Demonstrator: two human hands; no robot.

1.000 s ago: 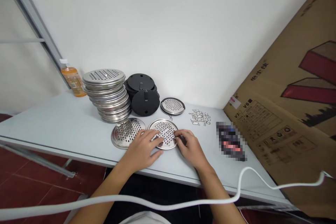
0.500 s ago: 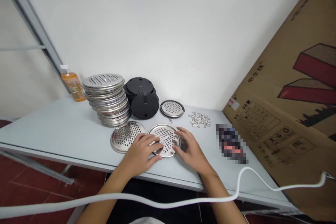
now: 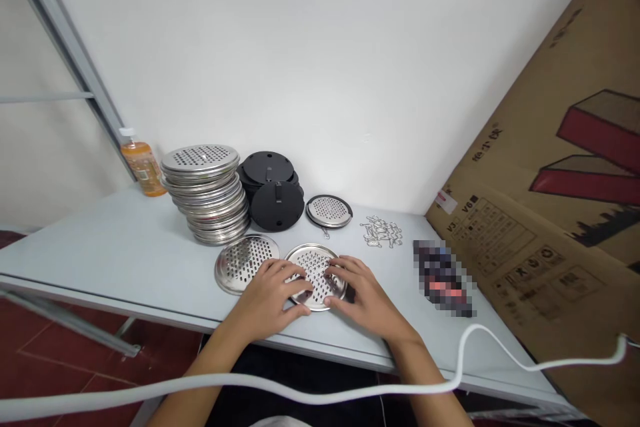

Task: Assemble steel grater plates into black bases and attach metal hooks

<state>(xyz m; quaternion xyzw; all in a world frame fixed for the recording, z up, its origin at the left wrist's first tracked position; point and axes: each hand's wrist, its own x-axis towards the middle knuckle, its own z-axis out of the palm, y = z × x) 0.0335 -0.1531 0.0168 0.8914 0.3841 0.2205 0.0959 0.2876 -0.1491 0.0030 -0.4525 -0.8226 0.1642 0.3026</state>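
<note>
A round metal grater plate [image 3: 316,268], shiny and full of small holes, lies on the table before me. My left hand [image 3: 273,300] holds its left side, with the fingertips over the rim and the thumb by the near edge. On the other side my right hand [image 3: 363,300] grips the plate, its curled fingers over the holes and its thumb near the front rim. A second grater plate [image 3: 243,263] lies just left, partly behind my left hand. Whether fingertips reach under the plate is hidden.
Behind stand a tall stack of metal plates [image 3: 210,197], black round discs [image 3: 277,207] and a metal plate seated in a black disc [image 3: 329,211]. Small wire pieces [image 3: 381,232] lie in a pile. An orange bottle [image 3: 143,163], a large carton [image 3: 525,233] and a white cable [image 3: 310,395] are at the edges.
The grater plate has shifted slightly toward me. My right hand's fingers have moved farther in over it and curled more; my left hand stays nearly in place.
</note>
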